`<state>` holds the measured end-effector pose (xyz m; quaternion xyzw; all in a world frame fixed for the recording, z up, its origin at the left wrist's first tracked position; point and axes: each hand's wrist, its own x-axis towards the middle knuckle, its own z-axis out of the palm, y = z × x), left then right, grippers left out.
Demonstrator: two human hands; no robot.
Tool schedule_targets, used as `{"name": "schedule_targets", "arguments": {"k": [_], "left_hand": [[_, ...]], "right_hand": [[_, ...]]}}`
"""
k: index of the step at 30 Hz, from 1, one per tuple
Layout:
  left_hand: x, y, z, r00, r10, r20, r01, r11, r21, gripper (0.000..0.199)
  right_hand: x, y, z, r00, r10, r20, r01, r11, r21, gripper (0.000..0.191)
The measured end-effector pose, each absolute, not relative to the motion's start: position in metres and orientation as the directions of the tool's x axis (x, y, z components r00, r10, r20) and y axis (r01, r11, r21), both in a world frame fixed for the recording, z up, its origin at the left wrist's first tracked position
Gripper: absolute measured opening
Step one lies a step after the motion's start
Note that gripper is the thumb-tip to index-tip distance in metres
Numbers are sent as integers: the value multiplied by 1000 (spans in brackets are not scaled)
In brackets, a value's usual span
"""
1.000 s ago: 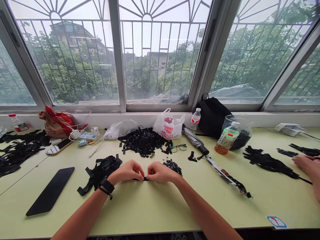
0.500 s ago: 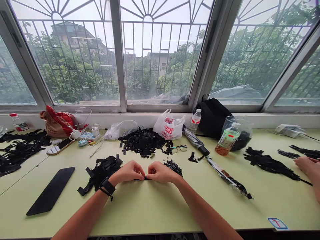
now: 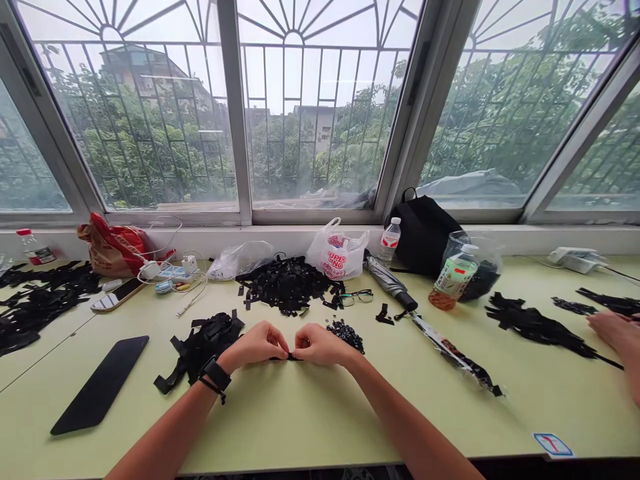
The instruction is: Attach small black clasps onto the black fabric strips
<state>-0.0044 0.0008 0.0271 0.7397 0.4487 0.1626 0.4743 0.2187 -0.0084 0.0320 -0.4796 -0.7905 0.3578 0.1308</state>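
My left hand (image 3: 259,345) and my right hand (image 3: 316,345) meet low over the table, fingertips pinched close together on a short black fabric strip (image 3: 291,357). Most of the strip is hidden by the fingers. Just left of my left wrist lies a heap of black strips (image 3: 207,343). Beside my right hand is a small pile of shiny black buckle-like pieces (image 3: 346,335), too small to make out exactly. Beyond both hands, a larger mound of black strip pieces (image 3: 287,281) spreads out.
A black flat panel (image 3: 100,385) lies at left. Glasses (image 3: 357,297), a folded umbrella (image 3: 393,285) and a bottle of brown drink (image 3: 453,280) stand or lie to the right. Another person's hand (image 3: 615,333) is at the far right, near more black strips (image 3: 540,323).
Both hands keep their pinch on the black strip, with almost no movement. The whole view has shifted very slightly.
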Motion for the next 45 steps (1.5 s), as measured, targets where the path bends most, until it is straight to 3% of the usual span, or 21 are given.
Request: {"name": "schedule_targets", "arguments": {"k": [9,15,45], "left_hand": [[-4,-3,35,578,803,-144,504,-213,837,32],[-3,-6,39,579,807,-117,507,-244,827,47],[-6,-3,36,639,752,-163,475,-218,853,38]], "right_hand": [[217,-11,35,-501,853,-145,661,269,-700,8],[217,-11,34,-510,851,-122,662,298,-687,14],[220,-9,28,-553,831,-65,631,367,-684,9]]}}
